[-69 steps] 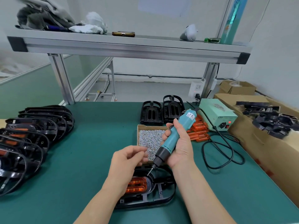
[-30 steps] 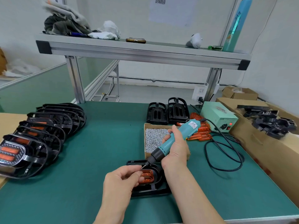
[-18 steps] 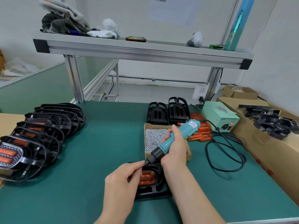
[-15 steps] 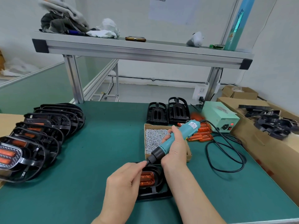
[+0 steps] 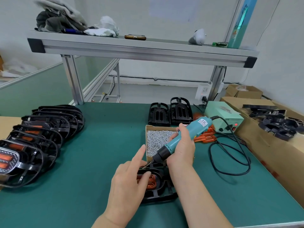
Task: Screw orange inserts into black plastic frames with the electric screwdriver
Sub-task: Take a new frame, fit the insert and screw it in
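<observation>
A black plastic frame [image 5: 158, 194] lies on the green table in front of me, with an orange insert [image 5: 152, 182] seated in its middle. My right hand [image 5: 182, 150] grips the teal electric screwdriver [image 5: 187, 134], tilted down to the left. Its bit tip touches the frame's far edge. My left hand [image 5: 128, 181] rests on the frame and covers the insert's left part. Its index finger points straight up beside the bit while the other fingers bend down onto the insert. Whether a screw sits under the bit is hidden.
A cardboard box of small silver screws [image 5: 156, 137] sits just behind the frame. Loose orange inserts [image 5: 207, 137], a green power unit [image 5: 225, 119] and its looped cable [image 5: 230, 162] are to the right. Overlapping frames [image 5: 41, 134] line the left. Two black frames [image 5: 171, 114] stand behind.
My left hand, which was pinching at the bit tip, has let go; its index finger is now lifted straight. The screwdriver stays tilted over the frame's far edge.
</observation>
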{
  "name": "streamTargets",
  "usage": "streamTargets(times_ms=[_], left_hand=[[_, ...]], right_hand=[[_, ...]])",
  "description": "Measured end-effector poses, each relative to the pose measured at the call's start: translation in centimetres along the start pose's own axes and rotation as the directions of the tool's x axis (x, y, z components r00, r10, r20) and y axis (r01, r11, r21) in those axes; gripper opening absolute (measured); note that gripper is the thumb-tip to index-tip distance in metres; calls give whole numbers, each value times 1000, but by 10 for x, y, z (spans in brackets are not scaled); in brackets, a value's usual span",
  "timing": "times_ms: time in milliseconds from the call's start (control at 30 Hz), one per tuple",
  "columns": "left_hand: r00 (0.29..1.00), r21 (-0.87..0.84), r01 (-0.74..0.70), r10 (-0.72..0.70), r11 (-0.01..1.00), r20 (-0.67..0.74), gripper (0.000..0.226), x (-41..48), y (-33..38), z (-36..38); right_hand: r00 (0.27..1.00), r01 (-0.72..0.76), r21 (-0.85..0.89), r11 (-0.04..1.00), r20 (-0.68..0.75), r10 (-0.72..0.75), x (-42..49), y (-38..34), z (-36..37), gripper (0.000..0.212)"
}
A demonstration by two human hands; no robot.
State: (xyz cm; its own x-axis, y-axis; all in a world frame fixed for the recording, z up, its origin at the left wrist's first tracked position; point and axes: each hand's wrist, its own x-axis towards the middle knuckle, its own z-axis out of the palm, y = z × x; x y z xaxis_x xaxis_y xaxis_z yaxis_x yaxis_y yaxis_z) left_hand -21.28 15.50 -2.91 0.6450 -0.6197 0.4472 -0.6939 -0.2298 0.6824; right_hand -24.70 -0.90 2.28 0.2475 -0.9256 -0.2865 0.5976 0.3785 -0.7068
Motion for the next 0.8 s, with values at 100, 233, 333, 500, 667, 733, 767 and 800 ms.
streamTargets(times_ms=[100,233,333,500,667,733,767,800], left_hand=[[999,1,44,-44,999,23,76,-1,-12,3],[998,17,-44,43,999,49,36,-4,-29,6],[994,17,-42,40,999,104,11,-4,-35,11],[991,-19,35,-32,999,130,6,-1,-37,14],[986,-10,70,-68,997,151,21,1,-36,14],[985,-6,76,-74,997,158,22,2,-36,15],[984,-8,79,-77,997,162,22,2,-37,14],[983,-10,80,-78,997,165,22,2,-37,14]], right_hand=[[996,84,-60,995,27,-82,1,-4,-1,23],[980,199,-108,974,50,-195,4,-8,-5,21],[961,272,-147,951,87,-261,4,-9,-7,22],[931,343,-183,921,198,-307,-5,-9,-12,26],[918,362,-198,911,248,-311,-12,-5,-13,25],[911,373,-201,906,266,-316,-13,-3,-12,24],[905,382,-201,902,276,-322,-14,-2,-12,24],[899,396,-203,896,286,-332,-14,-1,-11,24]])
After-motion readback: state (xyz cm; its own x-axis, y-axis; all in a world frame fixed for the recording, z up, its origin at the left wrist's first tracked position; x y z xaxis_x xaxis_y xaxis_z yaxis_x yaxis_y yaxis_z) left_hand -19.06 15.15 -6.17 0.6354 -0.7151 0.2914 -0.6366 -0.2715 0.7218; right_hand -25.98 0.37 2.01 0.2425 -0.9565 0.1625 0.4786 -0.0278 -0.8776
